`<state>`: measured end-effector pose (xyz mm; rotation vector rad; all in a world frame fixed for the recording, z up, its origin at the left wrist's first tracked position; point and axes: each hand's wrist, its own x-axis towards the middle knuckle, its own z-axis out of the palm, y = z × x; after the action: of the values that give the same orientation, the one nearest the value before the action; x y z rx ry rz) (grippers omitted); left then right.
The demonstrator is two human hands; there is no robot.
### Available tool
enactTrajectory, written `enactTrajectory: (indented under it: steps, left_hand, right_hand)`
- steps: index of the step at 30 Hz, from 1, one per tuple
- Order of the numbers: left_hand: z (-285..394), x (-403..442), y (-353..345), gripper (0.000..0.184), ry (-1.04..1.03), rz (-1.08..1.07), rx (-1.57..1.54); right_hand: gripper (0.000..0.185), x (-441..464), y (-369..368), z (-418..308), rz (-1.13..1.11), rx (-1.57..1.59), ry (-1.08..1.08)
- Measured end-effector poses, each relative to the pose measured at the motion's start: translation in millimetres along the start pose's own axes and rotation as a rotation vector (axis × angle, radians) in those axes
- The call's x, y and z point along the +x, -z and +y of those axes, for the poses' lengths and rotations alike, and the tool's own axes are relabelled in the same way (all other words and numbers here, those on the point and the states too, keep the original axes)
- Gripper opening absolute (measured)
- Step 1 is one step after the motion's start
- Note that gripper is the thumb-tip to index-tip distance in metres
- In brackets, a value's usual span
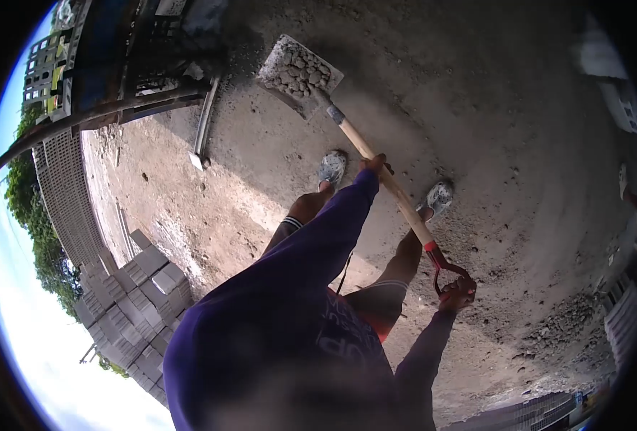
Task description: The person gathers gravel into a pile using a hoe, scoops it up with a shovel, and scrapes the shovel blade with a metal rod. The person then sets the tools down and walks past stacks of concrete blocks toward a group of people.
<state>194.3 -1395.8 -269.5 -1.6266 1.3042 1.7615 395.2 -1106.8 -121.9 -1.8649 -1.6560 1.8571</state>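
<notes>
A shovel point(358, 140) with a pale wooden shaft stretches diagonally across the view. Partway down that shaft, my left hand point(376, 164) is wrapped round the wood. At the near end, my right hand point(457, 293) grips the red D-shaped handle point(435, 260). Grey, lumpy material point(302, 70) is heaped on the flat, square-edged blade point(279, 54) at the far end. Whether the blade touches the ground or hangs just above it, I cannot tell. My two dusty shoes stand on either side of the shaft, the left shoe point(333, 168) nearer the blade than the right shoe point(439, 197).
Dusty ground point(505, 179) surrounds my feet. Left of the blade are a dark frame point(164, 97) and a metal bar point(205, 126). Stacked grey blocks point(135, 302) stand at lower left. Loose rubble point(566, 323) lies at right. Part of another person's foot point(624, 179) shows at the right edge.
</notes>
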Motion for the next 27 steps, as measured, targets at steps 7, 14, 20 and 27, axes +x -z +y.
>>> enactTrajectory:
  steps: [7, 14, 20, 27]
  left_hand:
    - [166, -112, 111, 0.024, -0.314, 0.018, -0.371]
    - [164, -250, 235, 0.027, -0.364, 0.052, -0.933]
    - [27, -236, 358, 0.025, -0.216, 0.233, -1.393]
    - [-133, -253, 474, 0.043, 0.083, 0.66, -1.74]
  right_hand:
    - [0.008, -55, -100, -107, -0.487, 0.139, 0.262]
    - [0.009, -151, -150, -214, -0.859, -0.265, 0.481]
    - [0.011, -248, -224, -215, -1.132, -0.602, 0.338]
    - [0.021, -420, -352, -100, -1.352, -1.361, 0.167]
